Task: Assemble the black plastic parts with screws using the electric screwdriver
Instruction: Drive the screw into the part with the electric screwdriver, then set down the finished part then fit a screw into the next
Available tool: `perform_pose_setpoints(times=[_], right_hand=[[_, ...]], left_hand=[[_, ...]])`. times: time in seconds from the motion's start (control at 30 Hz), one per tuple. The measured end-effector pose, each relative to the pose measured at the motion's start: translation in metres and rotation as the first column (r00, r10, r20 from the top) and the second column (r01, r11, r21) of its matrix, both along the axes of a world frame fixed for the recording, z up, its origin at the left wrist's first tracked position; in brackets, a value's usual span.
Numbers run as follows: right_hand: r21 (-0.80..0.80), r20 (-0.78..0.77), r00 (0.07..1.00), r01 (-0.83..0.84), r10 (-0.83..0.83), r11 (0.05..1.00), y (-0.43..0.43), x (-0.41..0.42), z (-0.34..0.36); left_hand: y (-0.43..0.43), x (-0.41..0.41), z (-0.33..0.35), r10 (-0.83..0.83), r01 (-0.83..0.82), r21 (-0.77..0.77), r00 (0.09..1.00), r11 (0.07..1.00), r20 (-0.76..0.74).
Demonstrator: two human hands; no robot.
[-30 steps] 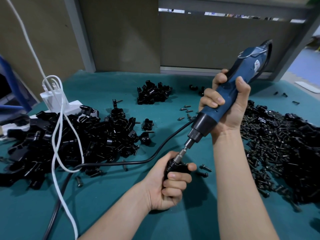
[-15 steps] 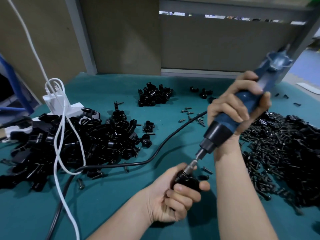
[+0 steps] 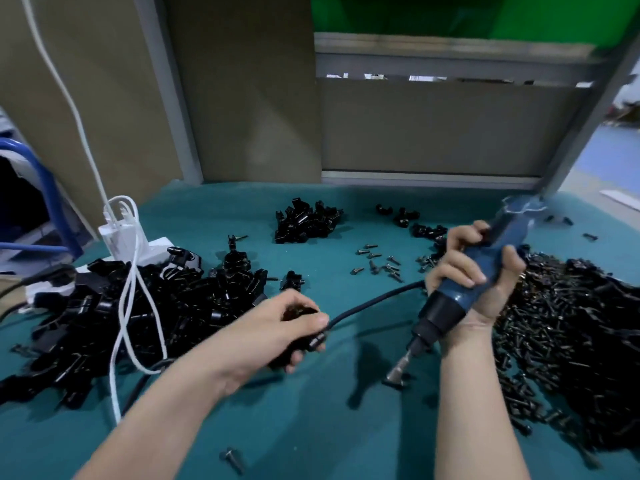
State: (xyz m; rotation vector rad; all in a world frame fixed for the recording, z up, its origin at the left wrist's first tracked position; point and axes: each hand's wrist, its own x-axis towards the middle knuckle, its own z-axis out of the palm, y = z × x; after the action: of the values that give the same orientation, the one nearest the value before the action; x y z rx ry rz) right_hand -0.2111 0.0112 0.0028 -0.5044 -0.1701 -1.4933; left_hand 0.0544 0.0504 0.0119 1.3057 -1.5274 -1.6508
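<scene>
My right hand [image 3: 474, 275] grips the blue electric screwdriver [image 3: 478, 271], tilted with its bit [image 3: 398, 370] pointing down-left, close to the green mat. My left hand [image 3: 280, 327] is closed on a small black plastic part [image 3: 304, 342], held left of the bit and apart from it, over the black power cord [image 3: 367, 306]. A large heap of black plastic parts [image 3: 138, 306] lies at the left. A big pile of black screws [image 3: 571, 341] lies at the right.
A smaller pile of black parts [image 3: 304, 220] sits at the back centre, with loose screws [image 3: 377, 261] nearby. One screw [image 3: 232, 459] lies near the front edge. A white charger and cable [image 3: 121, 237] sit at the left. Panels wall the back.
My left hand has carried the black part leftward, away from the screwdriver bit. The screwdriver has swung down toward the mat. The camera view has tilted up.
</scene>
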Motion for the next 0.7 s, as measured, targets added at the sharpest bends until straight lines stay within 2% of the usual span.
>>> perform_pose_setpoints(times=[0.03, 0.07, 0.1, 0.13, 0.23, 0.33, 0.37, 0.43, 0.5, 0.53, 0.6, 0.63, 0.7], right_hand=[[0.111, -0.136, 0.986, 0.109, -0.094, 0.988, -0.003, 0.001, -0.01], [0.201, -0.324, 0.926, 0.268, -0.194, 0.942, -0.008, 0.003, -0.021], [0.265, -0.486, 0.845, 0.386, -0.223, 0.884, -0.01, 0.005, -0.025], [0.309, -0.576, 0.79, 0.449, -0.211, 0.839, -0.013, 0.006, -0.029], [0.417, -0.727, 0.681, 0.543, -0.092, 0.728, -0.017, 0.014, -0.034], [0.396, -0.851, 0.524, 0.692, -0.042, 0.603, -0.023, 0.019, -0.039], [0.381, -0.87, 0.491, 0.729, -0.046, 0.569, -0.025, 0.019, -0.04], [0.345, -0.899, 0.433, 0.786, -0.059, 0.513, -0.028, 0.018, -0.043], [0.296, -0.935, 0.353, 0.837, -0.041, 0.46, -0.029, 0.017, -0.045], [0.255, -0.954, 0.299, 0.859, -0.03, 0.445, -0.028, 0.017, -0.046], [0.124, -0.989, 0.149, 0.882, -0.018, 0.454, -0.028, 0.019, -0.046], [0.048, -0.998, 0.066, 0.88, -0.022, 0.472, -0.028, 0.022, -0.045], [-0.119, -0.993, -0.11, 0.871, -0.046, 0.477, -0.028, 0.025, -0.046]], left_hand=[[-0.005, 0.008, 0.002, 0.056, -0.018, -0.181, 0.977, 0.983, 0.205], [-0.01, 0.015, 0.001, 0.121, 0.025, -0.335, 0.906, 0.942, 0.406], [-0.014, 0.02, 0.0, 0.169, 0.1, -0.43, 0.822, 0.897, 0.544], [-0.016, 0.023, -0.003, 0.183, 0.184, -0.469, 0.754, 0.864, 0.631], [-0.02, 0.023, -0.014, 0.185, 0.445, -0.442, 0.511, 0.779, 0.839], [-0.033, 0.018, -0.014, 0.132, 0.597, -0.308, 0.32, 0.741, 0.938], [-0.041, 0.013, -0.01, 0.082, 0.609, -0.254, 0.296, 0.751, 0.952], [-0.064, -0.001, 0.002, 0.01, 0.568, -0.238, 0.375, 0.788, 0.927], [-0.102, -0.023, 0.011, 0.079, 0.494, -0.362, 0.505, 0.79, 0.86], [-0.124, -0.035, 0.013, 0.167, 0.464, -0.452, 0.533, 0.762, 0.829], [-0.168, -0.058, 0.012, 0.335, 0.465, -0.579, 0.507, 0.67, 0.794], [-0.187, -0.068, 0.008, 0.38, 0.488, -0.591, 0.466, 0.642, 0.799], [-0.217, -0.081, -0.005, 0.38, 0.564, -0.502, 0.327, 0.656, 0.865]])
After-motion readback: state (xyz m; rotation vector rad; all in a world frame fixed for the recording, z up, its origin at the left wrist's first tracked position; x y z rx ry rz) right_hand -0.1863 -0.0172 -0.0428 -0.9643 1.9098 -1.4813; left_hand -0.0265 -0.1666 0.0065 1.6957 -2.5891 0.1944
